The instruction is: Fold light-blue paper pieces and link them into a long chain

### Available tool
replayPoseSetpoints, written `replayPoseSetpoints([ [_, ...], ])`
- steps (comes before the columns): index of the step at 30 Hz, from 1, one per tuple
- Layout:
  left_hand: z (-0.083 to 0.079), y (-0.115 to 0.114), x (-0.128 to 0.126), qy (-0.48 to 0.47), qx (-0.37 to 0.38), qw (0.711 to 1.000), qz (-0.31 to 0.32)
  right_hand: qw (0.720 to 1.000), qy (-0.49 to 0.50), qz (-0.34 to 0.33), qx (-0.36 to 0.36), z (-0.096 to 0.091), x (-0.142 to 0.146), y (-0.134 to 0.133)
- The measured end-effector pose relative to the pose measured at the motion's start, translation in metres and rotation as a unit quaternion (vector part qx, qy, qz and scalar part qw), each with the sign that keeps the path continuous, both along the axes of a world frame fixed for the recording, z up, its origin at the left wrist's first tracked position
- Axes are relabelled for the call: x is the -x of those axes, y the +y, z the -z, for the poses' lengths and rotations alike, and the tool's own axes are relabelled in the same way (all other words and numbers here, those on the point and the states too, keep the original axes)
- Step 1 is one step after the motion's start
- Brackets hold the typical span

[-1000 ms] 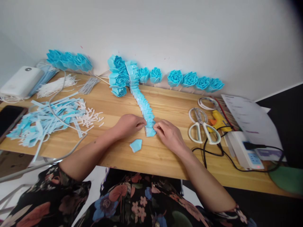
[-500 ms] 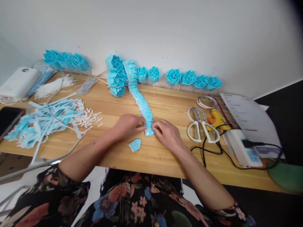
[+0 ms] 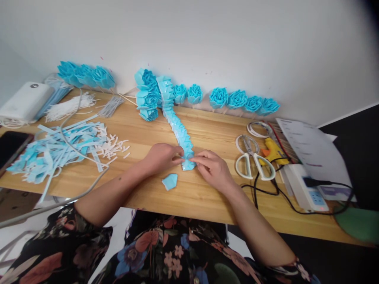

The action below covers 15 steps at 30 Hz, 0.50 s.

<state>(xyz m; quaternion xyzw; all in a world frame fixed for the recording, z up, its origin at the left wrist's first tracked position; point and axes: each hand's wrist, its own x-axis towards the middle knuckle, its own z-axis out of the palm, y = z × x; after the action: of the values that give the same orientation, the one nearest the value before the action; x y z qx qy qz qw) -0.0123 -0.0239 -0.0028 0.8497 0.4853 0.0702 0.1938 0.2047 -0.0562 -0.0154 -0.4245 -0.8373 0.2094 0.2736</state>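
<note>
A long row of overlapping light-blue folded petals (image 3: pixel 179 132) runs down the middle of the wooden table toward me. My left hand (image 3: pixel 164 157) pinches the left edge of the row's near end, thumb and forefinger together. Opposite it, my right hand (image 3: pixel 215 170) has its fingertips closed on the right edge of that same end. The fingers partly cover the petals there. One loose blue petal (image 3: pixel 169 182) lies flat just in front of my left hand, touched by neither hand.
Blue flowers (image 3: pixel 219 97) line the wall. Blue and white strips (image 3: pixel 68 144), a phone (image 3: pixel 13 148) and a white power bank (image 3: pixel 28 100) lie left. To the right are scissors (image 3: pixel 250 157), a yellow glue gun (image 3: pixel 274 150), a power strip (image 3: pixel 306 189) and papers (image 3: pixel 314 152).
My right hand's fingers have shifted slightly left, farther over the row's near end. My left hand keeps its pinch. The whole view has moved a little.
</note>
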Motion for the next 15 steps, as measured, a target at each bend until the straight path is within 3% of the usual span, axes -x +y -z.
replayPoseSetpoints([
  [6,-0.002,0.002,0.004,-0.041,0.015,0.999,0.011,0.998,-0.067,0.004,-0.011,0.004,0.003,-0.003],
  [11,-0.006,0.008,0.015,-0.126,0.084,0.988,0.044,0.996,-0.087,0.009,-0.020,0.004,0.005,-0.006],
  [15,-0.009,0.008,0.018,-0.135,0.114,0.982,0.072,0.996,-0.084,0.008,-0.028,0.004,0.005,-0.006],
])
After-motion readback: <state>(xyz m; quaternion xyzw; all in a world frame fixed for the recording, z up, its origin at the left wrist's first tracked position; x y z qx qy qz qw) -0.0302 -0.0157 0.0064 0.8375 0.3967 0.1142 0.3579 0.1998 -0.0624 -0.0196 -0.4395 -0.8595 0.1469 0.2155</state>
